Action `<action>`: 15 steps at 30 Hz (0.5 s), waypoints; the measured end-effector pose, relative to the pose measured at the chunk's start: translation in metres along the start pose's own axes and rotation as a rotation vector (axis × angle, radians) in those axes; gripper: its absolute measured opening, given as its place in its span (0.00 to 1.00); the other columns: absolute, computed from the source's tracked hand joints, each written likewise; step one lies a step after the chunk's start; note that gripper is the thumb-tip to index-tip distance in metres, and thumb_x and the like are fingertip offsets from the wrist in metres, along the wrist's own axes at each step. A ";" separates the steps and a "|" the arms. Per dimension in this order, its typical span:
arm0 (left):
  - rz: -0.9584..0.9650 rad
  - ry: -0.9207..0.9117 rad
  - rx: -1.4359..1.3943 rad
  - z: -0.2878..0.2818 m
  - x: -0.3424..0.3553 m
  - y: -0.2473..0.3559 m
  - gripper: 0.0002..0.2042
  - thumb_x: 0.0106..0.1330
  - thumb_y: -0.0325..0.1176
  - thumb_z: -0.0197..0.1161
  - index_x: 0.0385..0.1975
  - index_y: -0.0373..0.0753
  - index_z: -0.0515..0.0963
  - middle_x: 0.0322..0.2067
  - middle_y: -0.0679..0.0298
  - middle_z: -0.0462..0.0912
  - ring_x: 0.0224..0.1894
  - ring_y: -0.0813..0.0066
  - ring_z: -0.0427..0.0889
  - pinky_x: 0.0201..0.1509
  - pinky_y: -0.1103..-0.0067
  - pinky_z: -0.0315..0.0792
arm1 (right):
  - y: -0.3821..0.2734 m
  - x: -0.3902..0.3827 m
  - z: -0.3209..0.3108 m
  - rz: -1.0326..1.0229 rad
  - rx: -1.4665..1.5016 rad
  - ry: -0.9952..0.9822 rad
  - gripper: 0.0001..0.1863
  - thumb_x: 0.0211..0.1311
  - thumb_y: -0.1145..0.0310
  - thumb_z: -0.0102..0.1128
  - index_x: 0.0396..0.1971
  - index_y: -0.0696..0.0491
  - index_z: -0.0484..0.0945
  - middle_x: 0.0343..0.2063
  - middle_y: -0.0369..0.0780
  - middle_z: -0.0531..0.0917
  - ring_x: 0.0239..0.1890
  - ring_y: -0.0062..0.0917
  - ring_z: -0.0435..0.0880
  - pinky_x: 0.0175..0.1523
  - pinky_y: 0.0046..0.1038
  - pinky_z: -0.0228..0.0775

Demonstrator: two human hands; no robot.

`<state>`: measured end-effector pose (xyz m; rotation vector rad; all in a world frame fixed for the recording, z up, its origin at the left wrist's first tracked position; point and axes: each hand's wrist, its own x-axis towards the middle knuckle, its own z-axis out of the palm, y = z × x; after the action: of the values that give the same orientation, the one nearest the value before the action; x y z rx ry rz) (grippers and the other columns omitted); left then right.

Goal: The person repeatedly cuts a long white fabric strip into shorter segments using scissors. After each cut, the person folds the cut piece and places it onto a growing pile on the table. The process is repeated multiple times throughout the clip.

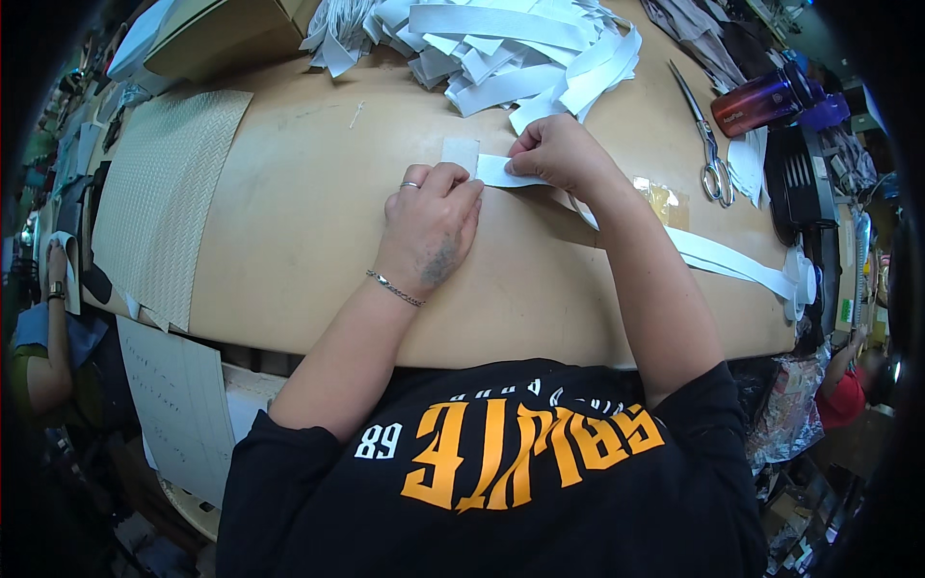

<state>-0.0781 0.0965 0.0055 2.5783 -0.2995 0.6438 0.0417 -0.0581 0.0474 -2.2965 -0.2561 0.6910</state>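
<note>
In the head view, a white strip (501,172) is lying between the hands near the middle of the tan table (289,289), looking narrow, smooth and slightly curled. The right hand (564,159) is pinching it between thumb and fingertips. The left hand (434,217) is resting beside its other end, against a pale grey rectangular piece (460,154), fingers held close together; whether they are gripping, I cannot tell. Beyond the right forearm, white bands (723,255) are running toward a white roll (800,281); the forearm is hiding any join. A cardboard box (226,43) and a purple-red bottle (761,101) are occupying the table's far corners, their contents not showing.
</note>
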 end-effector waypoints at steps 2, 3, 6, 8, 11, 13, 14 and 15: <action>-0.004 -0.002 0.014 0.001 0.000 0.000 0.08 0.54 0.31 0.64 0.34 0.46 0.81 0.35 0.71 0.75 0.39 0.70 0.74 0.35 0.74 0.72 | 0.000 0.000 0.000 -0.010 -0.015 0.009 0.08 0.41 0.73 0.68 0.23 0.60 0.80 0.21 0.38 0.80 0.25 0.20 0.76 0.32 0.23 0.69; -0.006 -0.003 0.021 0.002 0.000 0.000 0.09 0.54 0.31 0.64 0.35 0.46 0.81 0.35 0.71 0.75 0.38 0.70 0.74 0.35 0.74 0.72 | 0.000 0.001 0.000 -0.018 -0.034 0.013 0.08 0.41 0.73 0.68 0.23 0.60 0.80 0.21 0.38 0.80 0.25 0.21 0.76 0.33 0.23 0.69; -0.019 -0.029 0.043 0.002 0.000 0.001 0.10 0.54 0.31 0.64 0.37 0.47 0.81 0.35 0.72 0.75 0.39 0.70 0.73 0.34 0.74 0.72 | -0.002 0.002 0.001 -0.030 -0.086 0.026 0.08 0.41 0.73 0.67 0.22 0.59 0.80 0.21 0.39 0.81 0.25 0.22 0.76 0.33 0.24 0.69; -0.010 -0.033 0.057 0.003 0.000 0.001 0.11 0.54 0.31 0.63 0.39 0.47 0.81 0.35 0.72 0.74 0.39 0.70 0.73 0.34 0.73 0.72 | -0.004 0.002 0.001 -0.022 -0.118 0.034 0.07 0.41 0.73 0.67 0.22 0.59 0.80 0.21 0.40 0.81 0.24 0.22 0.76 0.32 0.25 0.70; -0.016 -0.053 0.081 0.003 0.000 0.002 0.12 0.55 0.31 0.63 0.40 0.48 0.81 0.35 0.71 0.73 0.40 0.70 0.73 0.34 0.73 0.72 | -0.004 0.004 0.001 -0.023 -0.141 0.036 0.06 0.41 0.73 0.66 0.22 0.59 0.80 0.20 0.40 0.81 0.24 0.23 0.76 0.32 0.26 0.70; -0.026 -0.076 0.098 0.003 0.000 0.003 0.12 0.55 0.31 0.62 0.40 0.48 0.81 0.36 0.71 0.73 0.40 0.69 0.72 0.34 0.72 0.72 | -0.003 0.005 0.003 -0.035 -0.162 0.055 0.07 0.41 0.71 0.64 0.21 0.58 0.81 0.21 0.44 0.81 0.25 0.29 0.80 0.35 0.29 0.72; -0.032 -0.091 0.106 0.002 0.001 0.005 0.13 0.55 0.31 0.62 0.41 0.48 0.80 0.36 0.71 0.73 0.40 0.69 0.72 0.35 0.72 0.72 | -0.002 0.006 0.003 -0.040 -0.173 0.065 0.07 0.40 0.70 0.62 0.21 0.57 0.81 0.22 0.45 0.82 0.25 0.33 0.81 0.36 0.31 0.74; -0.037 -0.105 0.115 0.001 0.001 0.005 0.13 0.55 0.31 0.62 0.42 0.48 0.80 0.37 0.70 0.73 0.41 0.69 0.72 0.35 0.71 0.72 | -0.003 0.005 0.003 -0.051 -0.188 0.066 0.07 0.40 0.70 0.62 0.21 0.57 0.81 0.22 0.46 0.82 0.26 0.33 0.81 0.37 0.31 0.74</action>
<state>-0.0783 0.0911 0.0074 2.7262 -0.2556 0.5273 0.0447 -0.0526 0.0457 -2.4772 -0.3611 0.5857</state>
